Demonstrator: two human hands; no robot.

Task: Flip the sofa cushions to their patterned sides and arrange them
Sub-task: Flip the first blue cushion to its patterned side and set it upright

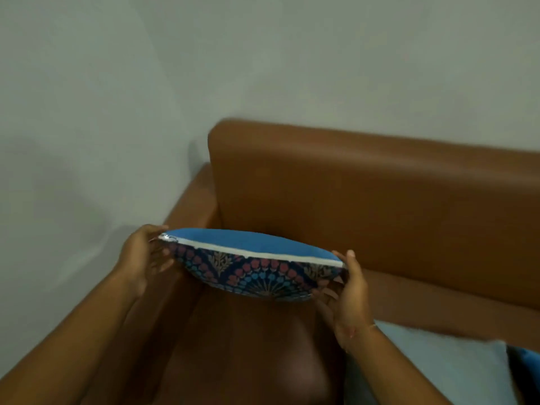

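Note:
I hold one cushion (251, 264) flat in the air above the seat of the brown sofa (380, 206). Its plain blue side faces up and its patterned side, dark blue with red and blue flowers, faces down towards me. A white zip runs along the near edge. My left hand (143, 255) grips the cushion's left corner and my right hand (350, 290) grips its right corner. A second cushion (444, 363), pale grey-blue side up, lies on the seat at the lower right.
The sofa's left armrest (187, 206) stands against a pale wall (117, 112). A sliver of another blue cushion (529, 363) shows at the right edge, beyond the pale one. The brown seat (248, 346) lies under the held cushion.

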